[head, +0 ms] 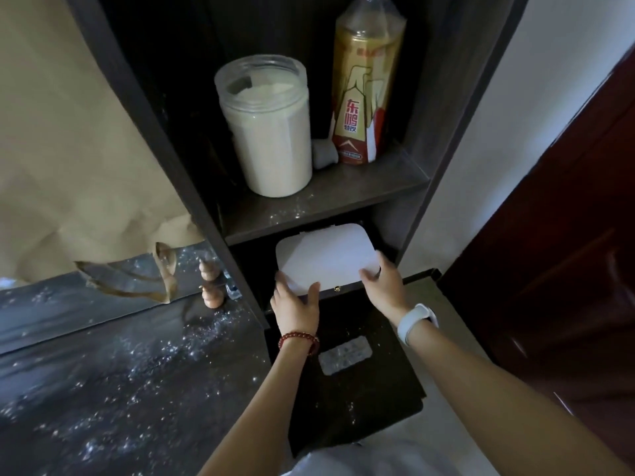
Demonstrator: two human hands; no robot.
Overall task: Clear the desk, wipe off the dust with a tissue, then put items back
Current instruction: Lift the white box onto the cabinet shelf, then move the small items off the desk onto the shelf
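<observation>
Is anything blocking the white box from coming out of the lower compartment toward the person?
Nothing visible does. Both hands, left and right, grip the white box at its near corners. The dark flap hangs open below it, carrying only a flat blister pack, clear of its path.

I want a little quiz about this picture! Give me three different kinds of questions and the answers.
1. True or false: both hands hold the white box.
2. What stands to the left of the gold drink bottle on the shelf: A) a clear jar of pale powder, B) a red cup, C) a book?
3. Fill in: the white watch is on the ___ wrist.

Key
1. True: left hand and right hand grip its near edge.
2. A, the jar.
3. right
</observation>
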